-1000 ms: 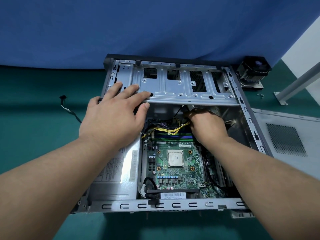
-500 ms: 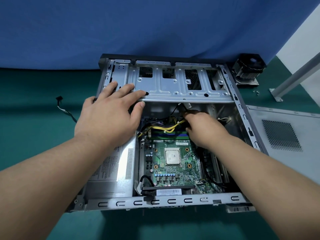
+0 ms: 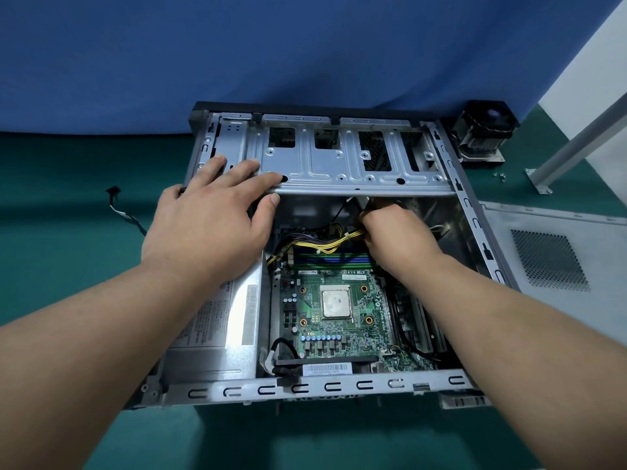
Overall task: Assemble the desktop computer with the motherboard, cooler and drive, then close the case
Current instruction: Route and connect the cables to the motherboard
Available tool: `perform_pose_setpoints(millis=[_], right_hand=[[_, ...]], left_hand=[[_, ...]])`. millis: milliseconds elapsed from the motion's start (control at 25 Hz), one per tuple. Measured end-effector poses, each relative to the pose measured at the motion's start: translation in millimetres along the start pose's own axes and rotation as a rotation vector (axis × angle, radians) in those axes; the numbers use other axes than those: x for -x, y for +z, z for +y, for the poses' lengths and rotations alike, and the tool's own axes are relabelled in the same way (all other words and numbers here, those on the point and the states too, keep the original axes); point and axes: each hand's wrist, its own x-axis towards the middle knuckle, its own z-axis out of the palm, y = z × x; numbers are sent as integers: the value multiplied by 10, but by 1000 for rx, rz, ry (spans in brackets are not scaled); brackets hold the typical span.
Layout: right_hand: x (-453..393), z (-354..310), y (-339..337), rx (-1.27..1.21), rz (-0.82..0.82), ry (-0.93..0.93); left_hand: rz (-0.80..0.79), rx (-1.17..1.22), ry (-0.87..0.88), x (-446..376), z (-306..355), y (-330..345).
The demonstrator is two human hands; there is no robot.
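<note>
A loose black-plugged cable (image 3: 127,215) is seen at the far left on the green surface (image 3: 68,266), well apart from the open case (image 3: 475,212). The left hand (image 3: 210,228) is laid flat on the case's upper left corner, its straight fingers spread over the near edge of the silver drive cage (image 3: 339,167) and its thumb tucked just under that edge; this grip is open and nothing is held in it. Below the hand, the labelled power supply (image 3: 217,320) is seated in the case's left compartment. The motherboard (image 3: 339,320) is mounted on the case floor to its right, with the bare processor (image 3: 336,301) in the socket at its middle. A bundle of yellow wires (image 3: 325,245) is run across the board's far edge toward the right hand (image 3: 393,232), which is reached down inside the case beneath the cage. Its fingers are curled and hidden behind the knuckles, so it cannot be told whether the wires are gripped. The cooler (image 3: 483,134) is stood outside the case by its far right corner, and the detached side panel (image 3: 556,262) is laid flat beside the case on the right.
</note>
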Motion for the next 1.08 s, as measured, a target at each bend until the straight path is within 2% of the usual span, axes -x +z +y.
perform_pose_setpoints(millis=[480,1080], right_hand=[[-19,2,154,52,189,-38],[-25,26,199,57,230,-47]], left_hand=[[8,4,-4,2,-5,14],[-4,2,-7,7,3,-7]])
